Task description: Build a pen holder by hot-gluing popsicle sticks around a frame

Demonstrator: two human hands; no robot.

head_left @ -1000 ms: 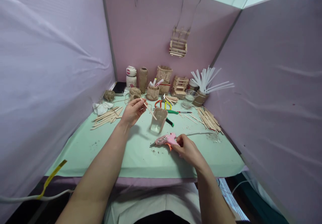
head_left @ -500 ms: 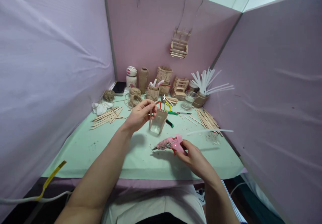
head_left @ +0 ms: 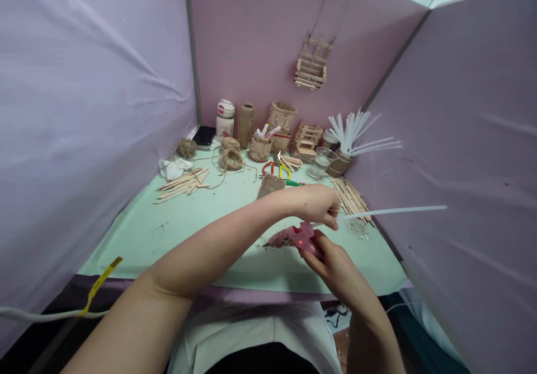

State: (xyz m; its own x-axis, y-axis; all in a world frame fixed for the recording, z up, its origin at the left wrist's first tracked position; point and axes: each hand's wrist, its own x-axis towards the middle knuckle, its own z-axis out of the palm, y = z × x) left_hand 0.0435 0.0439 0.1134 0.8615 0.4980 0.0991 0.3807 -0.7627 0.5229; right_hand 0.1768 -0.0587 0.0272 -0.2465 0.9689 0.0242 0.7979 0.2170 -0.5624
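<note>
Left hand [head_left: 315, 200] reaches across the body to the right side, its fingers drawn together in a pinch on the near end of a long white glue stick [head_left: 390, 211], just behind the back of a pink glue gun [head_left: 293, 235]. Directly below and touching the gun, the right hand [head_left: 331, 259] is curled closed around its grip and holds it off the green table [head_left: 188, 228]. The gun's nozzle points left and slightly down. The glue stick runs out the opposite way in nearly the same line, close to level, its far end reaching toward the right partition wall. Both hands thus meet at the rear of the gun, the left above and the right beneath. Beyond them, a loose heap of flat wooden sticks [head_left: 350, 197] lies under the glue stick's near part, and a stick-clad cup [head_left: 271, 185] stands just behind the left forearm.
</note>
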